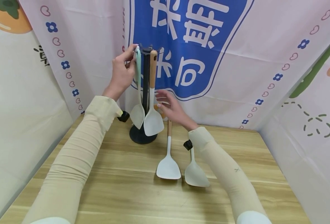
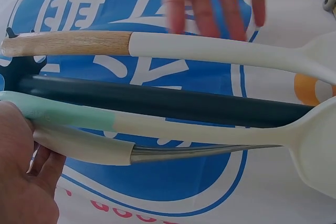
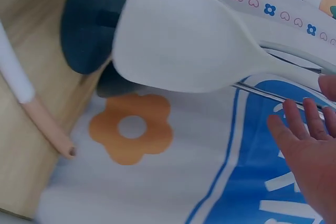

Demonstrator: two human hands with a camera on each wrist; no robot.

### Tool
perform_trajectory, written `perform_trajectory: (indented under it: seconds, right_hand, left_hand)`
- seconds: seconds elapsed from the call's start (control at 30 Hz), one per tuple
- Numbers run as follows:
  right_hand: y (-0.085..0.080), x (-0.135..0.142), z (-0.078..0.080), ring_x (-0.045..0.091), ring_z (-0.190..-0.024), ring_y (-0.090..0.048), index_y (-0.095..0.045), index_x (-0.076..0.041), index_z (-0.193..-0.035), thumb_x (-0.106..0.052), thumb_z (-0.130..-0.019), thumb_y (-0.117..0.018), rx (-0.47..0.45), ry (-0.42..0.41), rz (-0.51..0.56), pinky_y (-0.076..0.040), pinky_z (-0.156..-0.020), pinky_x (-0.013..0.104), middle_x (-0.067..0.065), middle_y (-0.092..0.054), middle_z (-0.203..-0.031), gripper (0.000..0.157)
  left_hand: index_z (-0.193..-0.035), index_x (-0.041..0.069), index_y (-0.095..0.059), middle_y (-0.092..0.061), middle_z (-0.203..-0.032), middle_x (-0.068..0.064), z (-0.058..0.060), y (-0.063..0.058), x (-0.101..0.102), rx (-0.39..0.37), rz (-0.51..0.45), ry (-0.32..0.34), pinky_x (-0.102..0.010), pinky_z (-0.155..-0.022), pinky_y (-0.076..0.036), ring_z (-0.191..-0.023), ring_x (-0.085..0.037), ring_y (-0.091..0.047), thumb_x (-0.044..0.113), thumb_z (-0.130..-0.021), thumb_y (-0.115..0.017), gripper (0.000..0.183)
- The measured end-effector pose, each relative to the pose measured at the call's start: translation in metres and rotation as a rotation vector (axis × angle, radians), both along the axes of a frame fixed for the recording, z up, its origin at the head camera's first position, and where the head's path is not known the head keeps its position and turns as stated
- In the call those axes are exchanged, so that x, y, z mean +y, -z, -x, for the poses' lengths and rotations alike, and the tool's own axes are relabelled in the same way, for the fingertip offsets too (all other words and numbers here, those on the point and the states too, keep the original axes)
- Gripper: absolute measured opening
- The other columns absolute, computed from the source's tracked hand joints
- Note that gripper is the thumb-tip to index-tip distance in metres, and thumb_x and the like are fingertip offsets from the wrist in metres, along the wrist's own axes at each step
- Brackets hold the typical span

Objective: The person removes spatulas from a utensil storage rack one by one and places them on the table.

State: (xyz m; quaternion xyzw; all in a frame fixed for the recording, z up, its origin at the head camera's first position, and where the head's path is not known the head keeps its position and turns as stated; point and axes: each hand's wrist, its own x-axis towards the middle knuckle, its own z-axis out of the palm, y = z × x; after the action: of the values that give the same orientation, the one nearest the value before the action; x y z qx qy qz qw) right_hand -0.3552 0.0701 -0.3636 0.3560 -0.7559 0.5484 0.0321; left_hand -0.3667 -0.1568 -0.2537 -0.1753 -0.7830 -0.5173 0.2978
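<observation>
My left hand (image 1: 121, 73) pinches the top of a mint-handled spatula (image 1: 138, 67) at the upper end of a black utensil stand (image 1: 146, 84). Its cream blade hangs down over the stand's left side. Behind that handle, the left wrist view shows a beige handle with a metal shaft (image 2: 84, 144); its lower end is hidden. A white spatula with a wooden handle (image 1: 153, 124) hangs at the front right of the stand. Just right of its neck is my right hand (image 1: 174, 109), fingers spread and holding nothing.
On the wooden table (image 1: 120, 193) lie a white spatula with a wooden handle (image 1: 168, 168) and a beige spatula (image 1: 196, 175), its handle partly hidden by my right forearm. The stand's round base (image 1: 142, 138) is near a printed cloth backdrop (image 1: 237, 77). Cloth walls flank both sides.
</observation>
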Motion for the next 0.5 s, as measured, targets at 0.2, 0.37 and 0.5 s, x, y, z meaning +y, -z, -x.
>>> perform_trajectory:
  seconds: [0.2,0.37,0.5]
  right_hand:
    - [-0.026,-0.009,0.003,0.039,-0.14,-0.056,-0.039,0.001,-0.157,-0.004,-0.108,-0.053,0.035,0.016,0.002,-0.051,-0.119,0.053,0.023,-0.053,-0.152,0.052]
    - [-0.043,-0.014,0.005,0.037,-0.14,-0.056,-0.036,0.001,-0.159,-0.01,-0.111,-0.049,0.057,0.031,-0.032,-0.05,-0.121,0.051,0.023,-0.052,-0.155,0.051]
    - [-0.05,-0.018,0.007,0.036,-0.141,-0.056,-0.032,0.002,-0.161,-0.011,-0.112,-0.045,0.07,0.007,-0.036,-0.05,-0.12,0.05,0.025,-0.053,-0.155,0.052]
  left_hand:
    - [-0.156,0.02,-0.053,-0.069,-0.143,-0.015,0.0,0.001,0.0,0.003,0.004,0.0,-0.041,-0.111,-0.059,-0.122,-0.029,-0.069,-0.001,-0.108,-0.048,0.053]
    - [-0.156,0.02,-0.053,-0.07,-0.142,-0.015,0.0,0.001,0.0,0.011,0.004,-0.003,-0.041,-0.11,-0.059,-0.121,-0.029,-0.069,-0.001,-0.108,-0.049,0.052]
    - [-0.156,0.02,-0.054,-0.07,-0.14,-0.015,0.0,0.001,-0.001,0.015,0.01,-0.008,-0.042,-0.11,-0.059,-0.12,-0.03,-0.07,0.0,-0.108,-0.049,0.051]
